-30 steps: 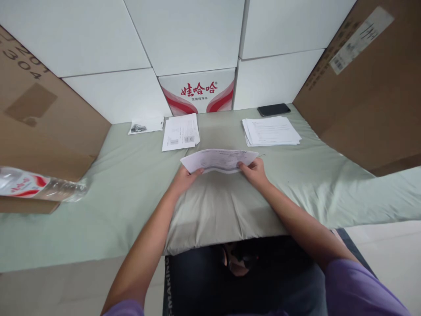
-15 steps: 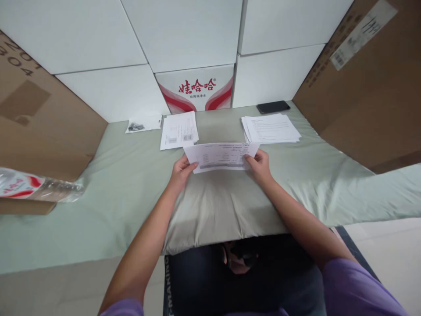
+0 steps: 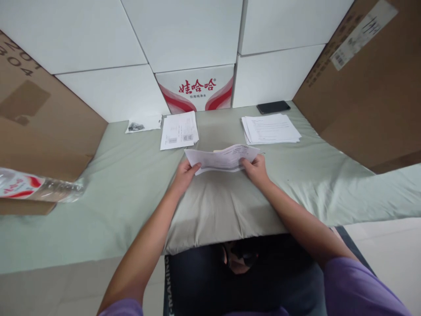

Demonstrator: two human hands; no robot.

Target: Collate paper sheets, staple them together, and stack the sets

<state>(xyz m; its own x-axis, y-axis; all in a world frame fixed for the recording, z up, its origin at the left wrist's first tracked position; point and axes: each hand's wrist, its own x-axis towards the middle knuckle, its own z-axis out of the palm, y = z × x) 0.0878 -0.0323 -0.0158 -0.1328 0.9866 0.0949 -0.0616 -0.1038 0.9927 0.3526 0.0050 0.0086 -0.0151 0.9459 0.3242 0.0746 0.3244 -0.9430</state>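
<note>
A printed sheet of paper (image 3: 219, 161) is held between my hands above the cloth, tilted and bowed in the middle. My left hand (image 3: 186, 172) is closed on its left end, thumb on the near face. At the right end my right hand (image 3: 256, 169) pinches it the same way, fingers hidden behind. Beyond the sheet, to the left, lie white printed envelopes or papers (image 3: 179, 129). A stack of printed sheets (image 3: 271, 128) rests on the cloth to the right.
A black phone (image 3: 273, 107) lies behind the stack. Left of the papers is a small white packet (image 3: 143, 123). White boxes (image 3: 197, 35) wall the back, with cardboard boxes (image 3: 371, 96) at the sides. A plastic bottle (image 3: 39, 186) lies at left on the green cloth (image 3: 115, 210).
The sheet has tipped flatter and its upper edge now curves in a wave, where it was straighter before. Both hands keep their hold and have shifted only slightly.
</note>
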